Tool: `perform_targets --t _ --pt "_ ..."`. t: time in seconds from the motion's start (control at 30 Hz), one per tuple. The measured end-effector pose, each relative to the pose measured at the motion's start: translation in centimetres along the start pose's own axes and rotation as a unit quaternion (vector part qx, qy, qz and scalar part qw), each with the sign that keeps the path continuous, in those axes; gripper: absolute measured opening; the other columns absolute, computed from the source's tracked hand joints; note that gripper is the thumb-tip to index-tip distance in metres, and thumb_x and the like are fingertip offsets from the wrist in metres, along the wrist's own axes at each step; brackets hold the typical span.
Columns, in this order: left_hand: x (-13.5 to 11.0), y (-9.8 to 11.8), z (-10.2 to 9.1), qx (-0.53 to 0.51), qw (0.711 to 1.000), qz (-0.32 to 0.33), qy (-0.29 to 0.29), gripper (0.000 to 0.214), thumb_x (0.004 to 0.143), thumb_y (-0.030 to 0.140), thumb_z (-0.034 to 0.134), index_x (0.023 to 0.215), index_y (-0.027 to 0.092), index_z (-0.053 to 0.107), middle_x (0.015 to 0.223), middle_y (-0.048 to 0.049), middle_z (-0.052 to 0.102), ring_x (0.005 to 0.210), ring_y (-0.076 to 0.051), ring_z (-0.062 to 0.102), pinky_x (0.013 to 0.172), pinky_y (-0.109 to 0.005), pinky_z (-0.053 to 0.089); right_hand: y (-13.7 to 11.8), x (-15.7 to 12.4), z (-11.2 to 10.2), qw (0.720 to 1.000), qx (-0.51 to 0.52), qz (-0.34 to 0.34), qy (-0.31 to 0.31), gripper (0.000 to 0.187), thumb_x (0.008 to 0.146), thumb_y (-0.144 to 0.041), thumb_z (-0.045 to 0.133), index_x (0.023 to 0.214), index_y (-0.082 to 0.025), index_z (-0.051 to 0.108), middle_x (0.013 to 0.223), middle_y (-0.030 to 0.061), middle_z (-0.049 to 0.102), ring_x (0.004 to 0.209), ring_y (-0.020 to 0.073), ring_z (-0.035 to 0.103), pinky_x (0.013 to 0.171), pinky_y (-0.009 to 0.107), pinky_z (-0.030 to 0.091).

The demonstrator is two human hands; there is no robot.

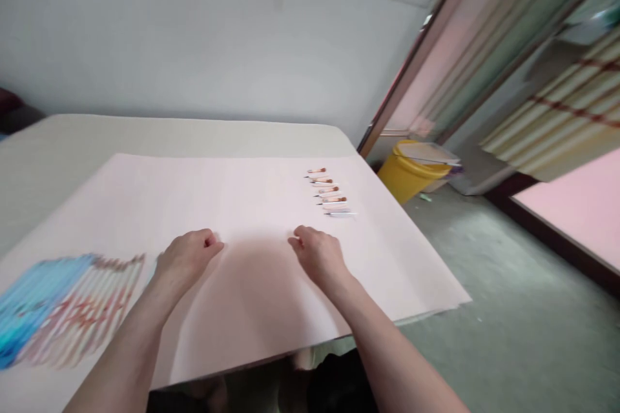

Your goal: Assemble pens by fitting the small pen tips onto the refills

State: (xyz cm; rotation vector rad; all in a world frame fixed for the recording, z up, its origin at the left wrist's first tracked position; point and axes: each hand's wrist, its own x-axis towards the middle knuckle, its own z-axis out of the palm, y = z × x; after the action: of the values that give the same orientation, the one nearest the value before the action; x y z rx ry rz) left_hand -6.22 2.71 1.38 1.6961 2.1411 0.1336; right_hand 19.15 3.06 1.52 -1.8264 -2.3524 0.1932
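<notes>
My left hand [186, 255] and right hand [317, 251] both rest on the pale pink sheet [242, 193] that covers most of the table [72, 135], a clear gap of bare sheet between them. Each has its fingers curled loosely under, knuckles up, and from here I see nothing gripped in either one; whether the fingertips pinch the sheet itself I cannot tell, since they are tucked out of view. Just beyond my right hand, a little to the far right, lies a short row of small pencil-like pieces [330, 192] with orange-brown bodies and dark tips, laid side by side on the sheet, close to that hand but not touching it. To the near left of my left hand I see a blurred fan of long thin sticks [72, 310], blue at the left end and reddish toward the right, lying flat on the sheet. Off the table's far right corner, a yellow bucket [407, 174] stands on the grey-green floor [508, 322].
</notes>
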Motion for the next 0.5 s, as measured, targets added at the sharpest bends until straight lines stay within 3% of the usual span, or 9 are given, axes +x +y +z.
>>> perform_targets --t 0.1,0.27,0.4,0.5 --pt "-0.6 3.8 1.3 -0.173 0.983 0.054 -0.025 0.025 0.074 0.045 0.050 0.064 0.023 0.057 0.058 -0.0006 0.057 0.056 -0.017 0.051 0.054 -0.028 0.034 0.1 0.2 0.4 1.000 -0.019 -0.008 -0.009 0.014 0.089 -0.032 0.047 0.091 -0.022 0.056 0.088 0.0017 0.066 0.073 0.0158 0.061 0.058 0.026 0.034" --pt "-1.7 7.8 3.1 -0.448 0.889 0.062 -0.080 0.021 0.071 0.041 0.058 0.070 0.020 0.059 0.065 -0.0013 0.059 0.055 -0.013 0.049 0.054 -0.026 0.039 3.9 1.6 0.8 0.998 -0.046 0.045 0.013 0.014 0.088 -0.026 0.046 0.097 -0.022 0.057 0.096 0.0047 0.063 0.086 0.0181 0.059 0.064 0.027 0.037" --pt "-2.0 9.1 3.8 -0.494 0.863 0.054 -0.089 0.022 0.071 0.040 0.059 0.072 0.018 0.060 0.071 -0.0031 0.061 0.057 -0.012 0.050 0.056 -0.025 0.041 9.8 2.6 1.0 0.982 -0.046 0.178 0.051 0.027 0.086 -0.019 0.044 0.111 -0.021 0.055 0.111 0.0078 0.058 0.099 0.0201 0.053 0.072 0.028 0.039" --pt "-2.0 9.7 4.0 -0.492 0.864 0.051 -0.100 0.021 0.073 0.039 0.058 0.072 0.018 0.059 0.071 -0.0024 0.061 0.057 -0.011 0.050 0.056 -0.025 0.041 12.8 2.8 1.3 0.974 -0.050 0.215 0.054 0.033 0.085 -0.014 0.040 0.114 -0.020 0.055 0.115 0.0103 0.055 0.101 0.0228 0.052 0.072 0.029 0.040"
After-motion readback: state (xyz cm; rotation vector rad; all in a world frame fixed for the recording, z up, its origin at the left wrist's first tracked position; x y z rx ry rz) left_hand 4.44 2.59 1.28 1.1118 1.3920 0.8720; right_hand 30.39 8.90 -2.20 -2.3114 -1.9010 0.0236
